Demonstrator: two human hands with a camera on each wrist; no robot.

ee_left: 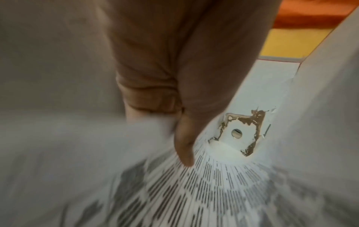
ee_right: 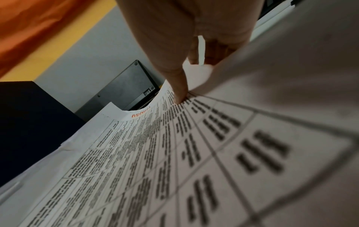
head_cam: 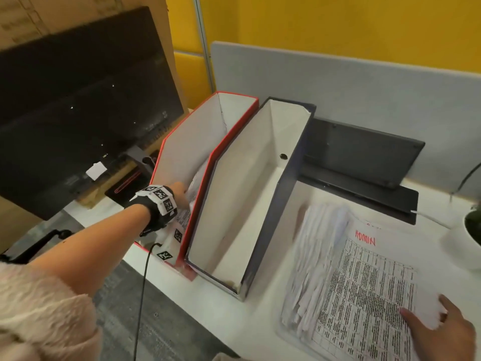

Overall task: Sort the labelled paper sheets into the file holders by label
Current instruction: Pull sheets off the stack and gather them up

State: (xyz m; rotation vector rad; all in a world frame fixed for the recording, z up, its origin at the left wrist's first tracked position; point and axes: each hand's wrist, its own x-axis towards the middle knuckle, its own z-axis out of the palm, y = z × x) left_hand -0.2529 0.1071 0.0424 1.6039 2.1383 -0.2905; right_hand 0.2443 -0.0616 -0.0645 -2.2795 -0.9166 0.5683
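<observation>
- The stack of paper sheets [head_cam: 346, 277] lies fanned on the bench [head_cam: 260, 316] toward its right edge; the top sheet [ee_right: 155, 153] carries a printed table and "ADMIN" in red at its far end.
- The right hand [head_cam: 442, 332] is the grip on that top sheet: the thumb [ee_right: 179, 86] presses its printed face, and the fingers curl under its lifted right edge.
- Left of the stack stand two file holders, touching side by side: the dark blue file holder [head_cam: 276, 212], then the red file holder [head_cam: 208, 162] at the bench's left edge.
- The left hand [head_cam: 179, 195] reaches inside the red holder; its thumb [ee_left: 184, 147] lies on a printed sheet [ee_left: 213, 184] there, but blur hides whether the fingers clasp it.
- Behind the holders, a dark monitor [head_cam: 78, 113] and black keyboard [head_cam: 364, 157].
</observation>
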